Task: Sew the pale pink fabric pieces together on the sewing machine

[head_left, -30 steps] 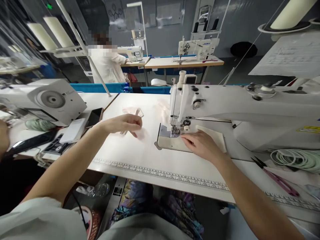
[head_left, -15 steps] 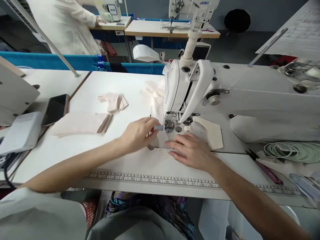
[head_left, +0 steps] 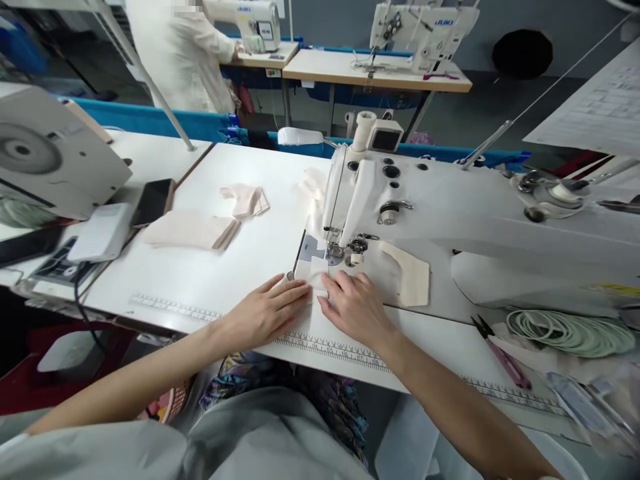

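A small pale fabric piece [head_left: 320, 272] lies at the presser foot of the white sewing machine [head_left: 425, 200]. My left hand [head_left: 270, 308] rests flat with its fingers stretched out and close together, the tips at the fabric's lower left edge. On the fabric's right side are the fingertips of my right hand [head_left: 356, 308], palm down with the fingers slightly apart. Both hands appear to press the cloth against the table and grip nothing. The presser foot [head_left: 334, 252] is just beyond my fingers. What lies under my palms is hidden.
Left on the table are a folded fabric stack [head_left: 193, 230], a smaller fabric bundle [head_left: 247, 200] and a phone [head_left: 154, 202]. A cream template [head_left: 410, 273] lies right of the needle. Thread snips [head_left: 505, 357] and coiled green cord [head_left: 570, 332] are farther right. A co-worker [head_left: 173, 53] stands behind.
My left hand has left its curled position beside the presser foot and come down toward me, now flat. My right hand stays on the fabric's right side. The camera view has shifted.
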Tool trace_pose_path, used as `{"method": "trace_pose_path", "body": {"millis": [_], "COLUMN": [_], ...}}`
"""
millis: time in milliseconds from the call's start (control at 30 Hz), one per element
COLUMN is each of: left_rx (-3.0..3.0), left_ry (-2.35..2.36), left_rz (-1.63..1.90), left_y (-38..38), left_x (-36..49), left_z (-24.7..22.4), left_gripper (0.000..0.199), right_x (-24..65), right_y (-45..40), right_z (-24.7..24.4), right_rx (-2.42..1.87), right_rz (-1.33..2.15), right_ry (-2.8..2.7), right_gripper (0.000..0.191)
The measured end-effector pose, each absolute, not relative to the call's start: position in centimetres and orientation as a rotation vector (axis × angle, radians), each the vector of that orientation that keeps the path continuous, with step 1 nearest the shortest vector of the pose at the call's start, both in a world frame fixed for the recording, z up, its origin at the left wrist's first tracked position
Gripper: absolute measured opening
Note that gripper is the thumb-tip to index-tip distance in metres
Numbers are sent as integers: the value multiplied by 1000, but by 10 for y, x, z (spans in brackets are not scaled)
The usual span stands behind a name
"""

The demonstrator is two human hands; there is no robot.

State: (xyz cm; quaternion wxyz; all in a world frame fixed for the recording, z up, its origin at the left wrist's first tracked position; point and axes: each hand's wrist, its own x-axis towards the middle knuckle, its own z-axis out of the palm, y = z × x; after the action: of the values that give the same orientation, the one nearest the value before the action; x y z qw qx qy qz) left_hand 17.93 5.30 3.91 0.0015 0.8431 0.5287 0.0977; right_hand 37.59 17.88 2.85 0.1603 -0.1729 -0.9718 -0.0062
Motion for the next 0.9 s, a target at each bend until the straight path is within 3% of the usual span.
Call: {"method": "trace_pose_path", "body": {"millis": [300,467,633,900], "left_rx": [2534,2224,1935,1942], "left_ry": [1809,2166,2476,2264], "left_rz": [677,954,875,535], "left_y": [27,6,12,54], "left_x": [188,125,32,-9], "left_z": [39,47,63,67], "left_gripper": [36,23,26,22], "right_x": [374,374,379,378], "right_y": [181,186,179,174], "right_z": [25,30,43,22], "right_rx": [-509,-501,-441,-511], "right_rz": [-10,7,96,48], "right_ry": [-2702,-2664,-2670,-2425], "right_gripper": [26,28,30,20]}}
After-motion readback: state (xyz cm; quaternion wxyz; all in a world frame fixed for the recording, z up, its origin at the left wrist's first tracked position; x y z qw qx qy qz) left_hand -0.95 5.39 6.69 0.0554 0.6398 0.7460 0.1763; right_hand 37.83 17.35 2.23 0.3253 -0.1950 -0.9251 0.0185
